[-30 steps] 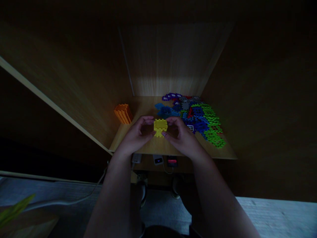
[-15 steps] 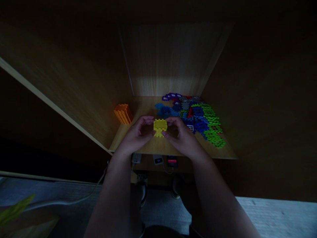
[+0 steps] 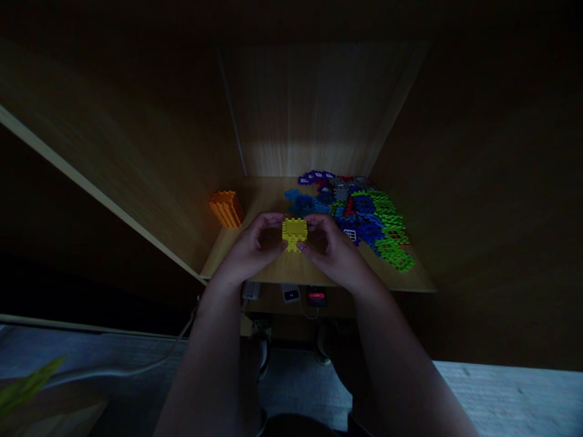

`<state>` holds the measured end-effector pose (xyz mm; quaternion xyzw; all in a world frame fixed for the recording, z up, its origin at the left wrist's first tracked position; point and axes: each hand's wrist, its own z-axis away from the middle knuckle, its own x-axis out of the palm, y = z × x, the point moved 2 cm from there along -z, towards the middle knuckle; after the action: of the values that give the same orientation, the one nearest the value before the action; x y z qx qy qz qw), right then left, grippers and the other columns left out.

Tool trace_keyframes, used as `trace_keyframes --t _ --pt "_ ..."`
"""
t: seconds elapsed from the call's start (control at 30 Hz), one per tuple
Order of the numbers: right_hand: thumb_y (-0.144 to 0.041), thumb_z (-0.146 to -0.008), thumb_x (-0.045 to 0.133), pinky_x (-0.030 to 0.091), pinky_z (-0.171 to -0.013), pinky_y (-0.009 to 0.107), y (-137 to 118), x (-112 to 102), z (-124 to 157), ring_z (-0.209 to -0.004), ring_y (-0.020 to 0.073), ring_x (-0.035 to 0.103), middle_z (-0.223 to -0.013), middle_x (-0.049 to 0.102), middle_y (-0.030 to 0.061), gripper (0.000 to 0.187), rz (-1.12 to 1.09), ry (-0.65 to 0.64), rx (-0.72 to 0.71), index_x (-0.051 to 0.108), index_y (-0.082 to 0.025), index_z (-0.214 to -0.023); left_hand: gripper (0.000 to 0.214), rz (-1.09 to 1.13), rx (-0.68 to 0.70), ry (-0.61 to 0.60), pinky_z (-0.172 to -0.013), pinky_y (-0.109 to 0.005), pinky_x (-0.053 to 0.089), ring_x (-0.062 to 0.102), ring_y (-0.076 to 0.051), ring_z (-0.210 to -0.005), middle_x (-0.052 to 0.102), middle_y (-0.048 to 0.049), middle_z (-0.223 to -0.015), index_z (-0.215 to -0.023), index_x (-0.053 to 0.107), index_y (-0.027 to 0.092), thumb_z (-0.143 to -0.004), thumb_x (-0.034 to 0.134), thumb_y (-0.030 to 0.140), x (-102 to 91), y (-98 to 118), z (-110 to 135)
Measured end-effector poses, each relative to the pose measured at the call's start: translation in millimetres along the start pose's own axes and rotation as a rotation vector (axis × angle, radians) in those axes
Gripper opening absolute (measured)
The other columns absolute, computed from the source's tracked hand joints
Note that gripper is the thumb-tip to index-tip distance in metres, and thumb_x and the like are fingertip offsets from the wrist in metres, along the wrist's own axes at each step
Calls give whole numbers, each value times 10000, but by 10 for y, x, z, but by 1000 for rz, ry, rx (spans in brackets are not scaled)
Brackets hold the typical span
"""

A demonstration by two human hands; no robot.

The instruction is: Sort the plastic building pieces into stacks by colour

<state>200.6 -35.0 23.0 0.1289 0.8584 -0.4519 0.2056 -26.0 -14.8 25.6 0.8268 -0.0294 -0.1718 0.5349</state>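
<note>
A small yellow block build (image 3: 294,232) made of interlocking toothed plastic pieces is held above the wooden desk (image 3: 273,267). My left hand (image 3: 252,247) pinches its left side with fingers curled. My right hand (image 3: 331,249) grips its right side the same way. Just behind and to the right of my hands lies a pile of loose interlocking pieces (image 3: 359,215) in blue, purple, green, red and grey. The scene is dim.
An orange block build (image 3: 226,208) stands at the desk's left edge against the side panel. Wooden panels enclose the desk at the back and on both sides. Small devices with lit displays (image 3: 304,296) sit under the front edge. A cable runs down to the left.
The yellow build has shifted up very slightly between my fingers; my hands stay in nearly the same place.
</note>
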Motion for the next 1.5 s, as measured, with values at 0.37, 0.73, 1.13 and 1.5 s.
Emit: trace_keyframes --t 0.37,0.73,1.13,1.5 --pt "-352 -974 762 561 -1124 490 -15 -13 -8 -1267 273 685 -1395 687 102 503 14 7 -11 523 -291 -1413 575 -63 48 -19 -1249 -495 454 620 -281 -1390 661 -112 -1442 -1409 596 251 -905 850 355 29 8 -8" --pt "-352 -980 749 573 -1103 485 -29 -10 -20 -1254 273 695 -1364 702 94 471 4 3 -20 540 -302 -1399 559 -81 27 0 -1211 -467 483 645 -269 -1347 674 -105 -1413 -1396 602 248 -905 842 363 50 62 -12" --pt "-372 -994 734 553 -1124 500 -18 -12 -2 -1264 280 682 -1383 687 101 468 5 3 8 534 -298 -1409 559 -69 36 -11 -1219 -468 474 634 -270 -1359 667 -97 -1411 -1419 597 266 -928 832 392 31 -13 3" --pt "-384 -1002 722 556 -1127 508 -28 -13 -12 -1258 280 677 -1363 693 97 437 2 14 -10 550 -298 -1394 551 -74 28 -6 -1210 -475 489 644 -276 -1347 676 -104 -1414 -1407 606 262 -920 831 390 32 13 0"
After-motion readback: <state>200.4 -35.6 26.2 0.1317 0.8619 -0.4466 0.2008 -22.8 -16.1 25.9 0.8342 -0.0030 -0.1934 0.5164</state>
